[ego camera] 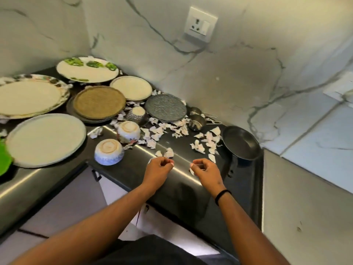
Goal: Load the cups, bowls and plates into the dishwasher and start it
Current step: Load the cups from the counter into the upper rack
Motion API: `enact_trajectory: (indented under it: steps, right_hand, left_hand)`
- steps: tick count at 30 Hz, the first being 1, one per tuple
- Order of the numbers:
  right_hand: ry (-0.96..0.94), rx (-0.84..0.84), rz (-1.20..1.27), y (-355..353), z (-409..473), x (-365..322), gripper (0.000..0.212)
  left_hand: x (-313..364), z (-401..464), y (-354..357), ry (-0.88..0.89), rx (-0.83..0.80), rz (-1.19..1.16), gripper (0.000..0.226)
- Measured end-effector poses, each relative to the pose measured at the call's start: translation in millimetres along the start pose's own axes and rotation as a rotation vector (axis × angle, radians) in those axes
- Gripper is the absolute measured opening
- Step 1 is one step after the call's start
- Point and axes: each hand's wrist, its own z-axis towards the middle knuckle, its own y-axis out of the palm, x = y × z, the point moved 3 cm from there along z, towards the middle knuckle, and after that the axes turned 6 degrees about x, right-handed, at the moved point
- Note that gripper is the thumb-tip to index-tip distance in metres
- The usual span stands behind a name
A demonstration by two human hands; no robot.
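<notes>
Several plates lie on the dark counter (181, 188): a leaf-patterned plate (87, 69), a cream plate (131, 87), a brown woven plate (99, 102), a large floral plate (28, 98), a big pale plate (45, 139) and a dark grey textured plate (165, 107). Two bowls stand upside down, one floral (129, 131) and one blue-and-white (108, 152). A textured cup (137, 113) sits behind them. My left hand (158, 169) and my right hand (205, 170) hover over the counter's front, fingers curled, each pinching a small white paper scrap. No dishwasher is in view.
Torn white paper scraps (158, 131) litter the counter between the bowls and a black pan (240, 143) at the right. Steel measuring cups (196, 119) lie by the marble wall. A green item (3, 159) shows at the left edge. A wall socket (200, 23) is above.
</notes>
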Motion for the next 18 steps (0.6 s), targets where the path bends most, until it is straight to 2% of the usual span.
enact_trajectory:
  steps: [3, 11, 15, 18]
  right_hand:
    - [-0.029, -0.099, -0.011, 28.6, 19.4, -23.8, 0.012]
    - [-0.126, -0.304, -0.038, 128.2, 45.0, -74.7, 0.02]
    - [-0.13, -0.391, -0.056, 172.7, 53.3, -96.5, 0.015]
    - [-0.113, -0.438, -0.064, 203.4, 59.8, -108.9, 0.007]
  left_hand:
    - [2.5, 6.6, -31.9, 0.001, 0.06, 0.039, 0.009]
    - [-14.2, 17.7, -137.1, -0.058, 0.38, 0.067, 0.01]
    - [-21.0, 20.4, -175.6, 0.041, 0.519, 0.236, 0.014]
    - [-28.2, 31.2, -195.9, 0.105, 0.563, 0.398, 0.031]
